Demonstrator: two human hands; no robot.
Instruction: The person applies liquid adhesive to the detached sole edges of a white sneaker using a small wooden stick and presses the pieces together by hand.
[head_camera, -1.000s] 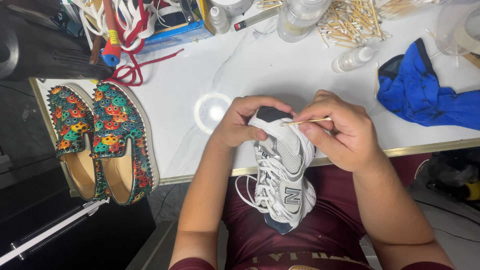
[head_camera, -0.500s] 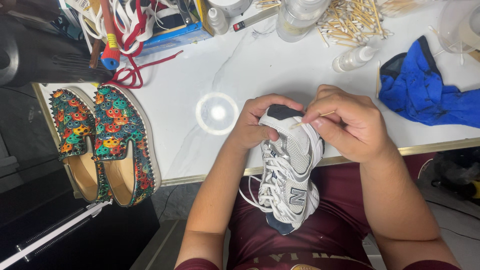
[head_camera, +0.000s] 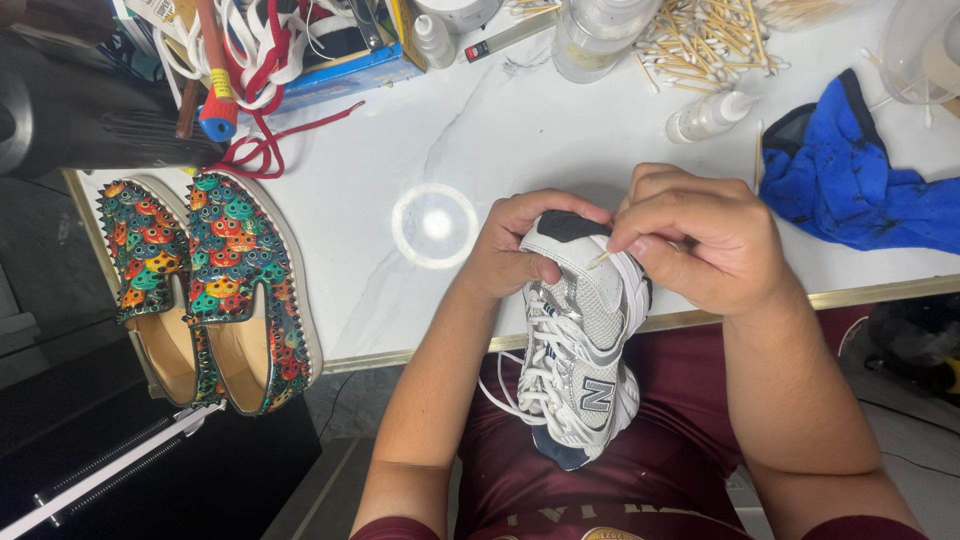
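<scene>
Since a second ago, the swab tip has shifted from the sneaker's collar down onto its toe. Colourful studded loafers (head_camera: 205, 290) lie at the white surface's (head_camera: 400, 150) left edge. Left hand (head_camera: 520, 245) grips the grey sneaker (head_camera: 578, 340) over the lap; right hand (head_camera: 700, 240) pinches a cotton swab (head_camera: 598, 259). Farther right lies a blue cloth (head_camera: 850, 170).

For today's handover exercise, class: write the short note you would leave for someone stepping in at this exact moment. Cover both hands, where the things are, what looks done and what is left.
Left hand: grips the toe of the white sneaker, which stands toe-up over the lap at the table edge.
Right hand: pinches a cotton swab, tip against the toe.
Nearby: swab pile, small bottle, blue cloth, colourful slip-on pair at left.
Done: cannot tell how much is cleaned.
Left: probably the rest of the toe; judge by eye.
</scene>
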